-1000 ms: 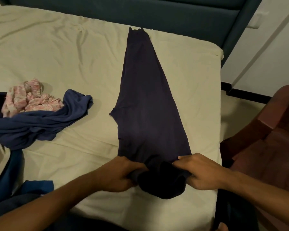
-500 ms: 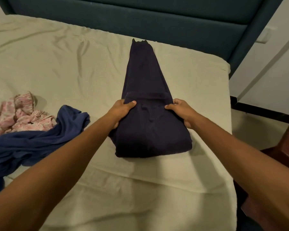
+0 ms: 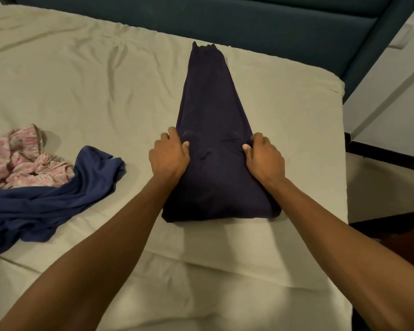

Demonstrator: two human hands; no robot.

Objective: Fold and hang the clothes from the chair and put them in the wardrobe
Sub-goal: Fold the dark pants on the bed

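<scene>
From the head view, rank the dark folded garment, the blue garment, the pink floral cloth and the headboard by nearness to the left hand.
1. Dark folded garment: gripped by the left hand.
2. Blue garment: to its left on the bed.
3. Pink floral cloth: farther left, at the frame edge.
4. Headboard: beyond the bed's far end.

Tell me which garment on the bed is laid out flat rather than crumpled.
The dark navy garment in the middle, gripped by both hands. The blue garment and the pink patterned cloth at the left lie crumpled in a heap.

No readable text, labels, brands, numbers or signs anywhere in view.
</scene>
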